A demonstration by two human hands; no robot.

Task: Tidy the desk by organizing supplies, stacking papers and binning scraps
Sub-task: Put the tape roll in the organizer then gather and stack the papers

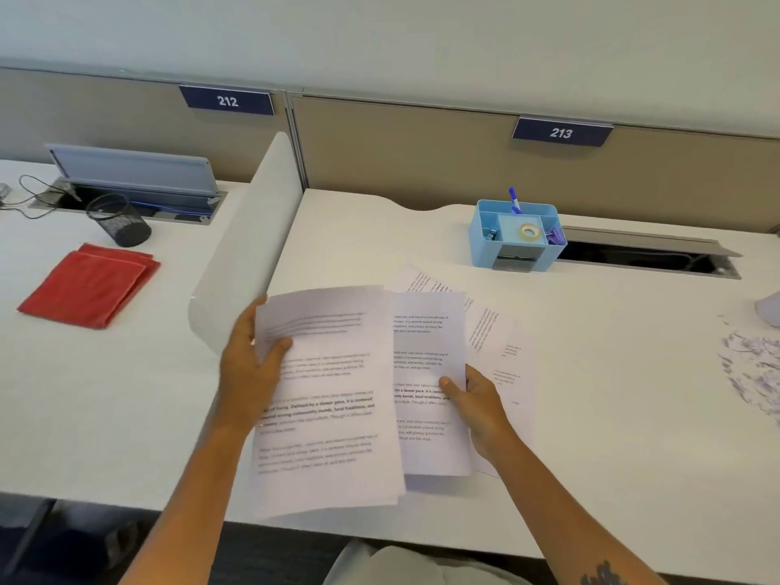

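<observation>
— What is happening at the desk [591, 394] under placard 213 [561, 132]?

— At nine o'clock the left hand [249, 365] is gripping a printed sheet [329, 399], thumb on top, likely bringing it over the sheets [430, 386] the right hand [477, 405] is pinching at centre, to square one stack.

— And elsewhere?

— At one o'clock a blue organizer [517, 234] is holding tape and a pen; at three o'clock shredded scraps [751, 369] are waiting for the bin. The print is blurring past reading; the neighbouring placard [228, 101] says 212.
</observation>
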